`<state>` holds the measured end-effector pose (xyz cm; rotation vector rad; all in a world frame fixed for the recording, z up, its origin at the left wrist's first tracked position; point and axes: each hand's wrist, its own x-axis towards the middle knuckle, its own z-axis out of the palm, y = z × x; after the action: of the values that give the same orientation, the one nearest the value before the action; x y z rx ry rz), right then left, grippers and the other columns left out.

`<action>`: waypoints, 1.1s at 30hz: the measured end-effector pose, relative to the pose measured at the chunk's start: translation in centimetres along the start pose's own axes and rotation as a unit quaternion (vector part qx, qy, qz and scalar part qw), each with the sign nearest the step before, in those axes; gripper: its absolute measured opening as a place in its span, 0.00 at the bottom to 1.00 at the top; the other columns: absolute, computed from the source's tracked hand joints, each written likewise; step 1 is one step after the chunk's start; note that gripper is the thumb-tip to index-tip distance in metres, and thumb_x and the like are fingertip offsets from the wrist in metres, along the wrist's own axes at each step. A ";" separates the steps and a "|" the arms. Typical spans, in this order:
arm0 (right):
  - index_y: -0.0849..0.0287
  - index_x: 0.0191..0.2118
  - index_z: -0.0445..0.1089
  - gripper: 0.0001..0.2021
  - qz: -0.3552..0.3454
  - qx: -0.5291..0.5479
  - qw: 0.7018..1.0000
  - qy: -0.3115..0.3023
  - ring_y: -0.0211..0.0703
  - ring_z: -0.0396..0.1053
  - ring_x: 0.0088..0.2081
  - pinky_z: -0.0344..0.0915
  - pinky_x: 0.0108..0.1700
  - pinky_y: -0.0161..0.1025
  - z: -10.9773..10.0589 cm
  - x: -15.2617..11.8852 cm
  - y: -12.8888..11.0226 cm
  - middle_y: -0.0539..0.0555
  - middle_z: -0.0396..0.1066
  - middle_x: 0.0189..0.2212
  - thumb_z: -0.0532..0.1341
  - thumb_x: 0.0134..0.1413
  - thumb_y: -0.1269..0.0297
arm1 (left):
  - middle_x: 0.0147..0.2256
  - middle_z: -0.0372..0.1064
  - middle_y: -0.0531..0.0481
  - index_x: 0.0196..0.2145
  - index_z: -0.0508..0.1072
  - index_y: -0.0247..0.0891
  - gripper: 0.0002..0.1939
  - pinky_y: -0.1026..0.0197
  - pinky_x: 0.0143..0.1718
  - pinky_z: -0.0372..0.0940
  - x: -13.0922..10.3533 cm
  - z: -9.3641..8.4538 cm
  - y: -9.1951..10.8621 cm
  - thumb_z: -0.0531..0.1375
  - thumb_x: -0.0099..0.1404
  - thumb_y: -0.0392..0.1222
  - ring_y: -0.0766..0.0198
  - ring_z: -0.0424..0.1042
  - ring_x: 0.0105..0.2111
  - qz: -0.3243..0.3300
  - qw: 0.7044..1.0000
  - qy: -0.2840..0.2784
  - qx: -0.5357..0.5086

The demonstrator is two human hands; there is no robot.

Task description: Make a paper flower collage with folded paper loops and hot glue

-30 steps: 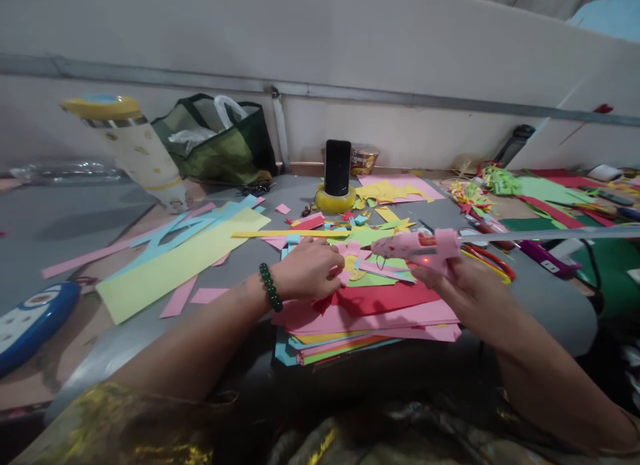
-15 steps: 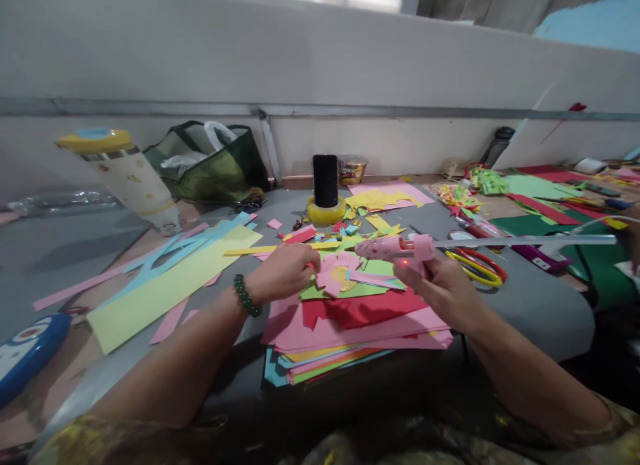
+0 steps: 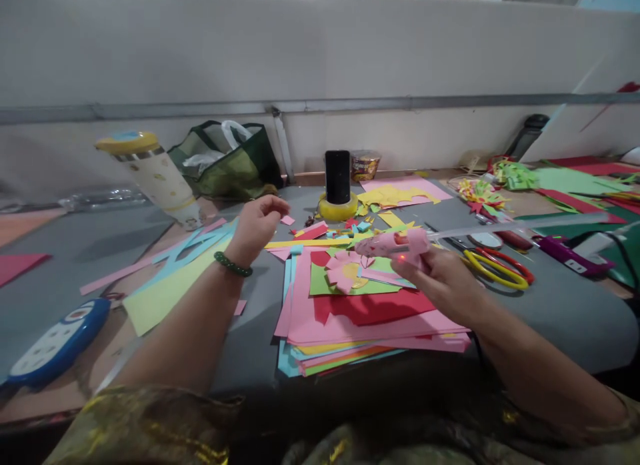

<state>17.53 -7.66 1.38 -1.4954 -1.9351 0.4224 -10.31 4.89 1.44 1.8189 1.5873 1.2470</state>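
Note:
My right hand grips a pink glue gun with a small red light and a long clear glue stick out of its back. Its nozzle is over a pink paper flower with a yellow centre. The flower lies on green paper, on top of a stack of coloured sheets. My left hand, with a green bead bracelet at the wrist, hovers left of the stack with its fingers curled together; whether it pinches anything is too small to tell.
Paper strips lie at the left, near a tumbler and a green bag. A phone stands in a yellow tape roll. Yellow-handled scissors and a purple device are at the right.
My left hand has moved left and up, away from the pink flower. My right hand still holds the glue gun over it. The view has turned slightly left.

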 end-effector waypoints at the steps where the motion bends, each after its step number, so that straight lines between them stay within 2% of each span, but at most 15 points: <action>1: 0.55 0.27 0.65 0.19 0.004 -0.013 1.000 -0.020 0.40 0.59 0.23 0.58 0.27 0.37 0.2 0.2 0.0 0.48 0.60 0.18 0.54 0.60 0.46 | 0.29 0.77 0.50 0.26 0.76 0.38 0.13 0.56 0.43 0.70 -0.4 0.3 0.1 0.52 0.49 0.33 0.57 0.75 0.36 0.028 0.998 -0.038 0.032; 3: 0.57 0.30 0.68 0.18 0.015 -0.053 0.997 -0.062 0.42 0.64 0.26 0.61 0.29 0.38 0.4 0.5 -0.1 0.52 0.68 0.23 0.55 0.61 0.48 | 0.32 0.77 0.49 0.26 0.79 0.38 0.16 0.55 0.44 0.69 -1.2 1.0 0.3 0.51 0.50 0.32 0.57 0.74 0.36 0.099 0.982 -0.129 0.096; 6: 0.59 0.37 0.73 0.17 0.022 -0.121 0.987 -0.105 0.47 0.71 0.33 0.63 0.34 0.39 0.5 0.8 -0.6 0.57 0.75 0.32 0.56 0.63 0.51 | 0.38 0.77 0.49 0.29 0.82 0.40 0.21 0.54 0.47 0.67 -2.7 2.1 0.9 0.50 0.50 0.29 0.57 0.73 0.39 0.190 0.936 -0.244 0.168; 9: 0.57 0.43 0.75 0.14 0.016 -0.166 0.979 -0.121 0.49 0.74 0.37 0.63 0.37 0.38 0.7 1.0 -1.2 0.57 0.76 0.37 0.56 0.65 0.56 | 0.41 0.76 0.46 0.34 0.83 0.41 0.24 0.51 0.49 0.64 -3.7 3.3 1.1 0.51 0.51 0.26 0.56 0.72 0.42 0.230 0.899 -0.303 0.217; 11: 0.57 0.44 0.75 0.13 0.017 -0.200 0.972 -0.124 0.49 0.74 0.37 0.62 0.35 0.37 0.9 1.1 -1.4 0.58 0.76 0.36 0.56 0.65 0.56 | 0.41 0.75 0.45 0.36 0.83 0.42 0.23 0.50 0.48 0.63 -4.1 4.0 1.1 0.53 0.52 0.26 0.55 0.71 0.42 0.245 0.883 -0.328 0.232; 15: 0.57 0.42 0.75 0.15 0.008 -0.253 0.956 -0.146 0.49 0.75 0.36 0.59 0.33 0.37 1.2 1.6 -1.9 0.59 0.77 0.35 0.55 0.67 0.55 | 0.38 0.73 0.44 0.37 0.83 0.41 0.18 0.50 0.46 0.62 -4.5 4.8 0.9 0.55 0.58 0.29 0.53 0.69 0.41 0.255 0.863 -0.355 0.256; 20: 0.57 0.36 0.74 0.16 0.023 -0.284 0.940 -0.189 0.50 0.74 0.35 0.56 0.31 0.38 0.0 2.1 -2.9 0.59 0.77 0.33 0.55 0.67 0.55 | 0.38 0.71 0.44 0.36 0.82 0.41 0.16 0.51 0.45 0.60 -5.0 5.0 1.1 0.55 0.60 0.30 0.52 0.68 0.42 0.259 0.862 -0.345 0.265; 25: 0.56 0.40 0.74 0.13 0.006 -0.234 0.961 -0.146 0.49 0.74 0.36 0.57 0.32 0.37 -0.2 2.2 -3.1 0.58 0.77 0.34 0.55 0.66 0.55 | 0.39 0.71 0.44 0.35 0.81 0.41 0.14 0.51 0.45 0.59 -5.1 5.0 1.2 0.56 0.61 0.31 0.51 0.68 0.43 0.254 0.863 -0.346 0.267; 30: 0.57 0.32 0.73 0.16 0.032 -0.232 0.957 -0.170 0.46 0.70 0.30 0.56 0.30 0.37 -0.3 1.9 -2.3 0.57 0.75 0.29 0.55 0.64 0.54 | 0.40 0.71 0.42 0.37 0.82 0.40 0.14 0.51 0.45 0.59 -5.1 4.9 1.3 0.55 0.62 0.32 0.51 0.68 0.44 0.245 0.862 -0.351 0.272; 33: 0.56 0.32 0.73 0.16 0.005 -0.171 0.979 -0.110 0.44 0.67 0.27 0.57 0.29 0.37 -1.6 1.0 -1.5 0.53 0.71 0.24 0.55 0.62 0.52 | 0.40 0.71 0.43 0.37 0.81 0.41 0.14 0.51 0.46 0.60 -5.0 4.9 1.1 0.55 0.63 0.34 0.53 0.68 0.43 0.254 0.860 -0.351 0.271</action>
<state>17.38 -7.38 3.74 -1.7352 -2.2638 0.2770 -5.40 1.09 -1.89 2.7402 1.1081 0.1647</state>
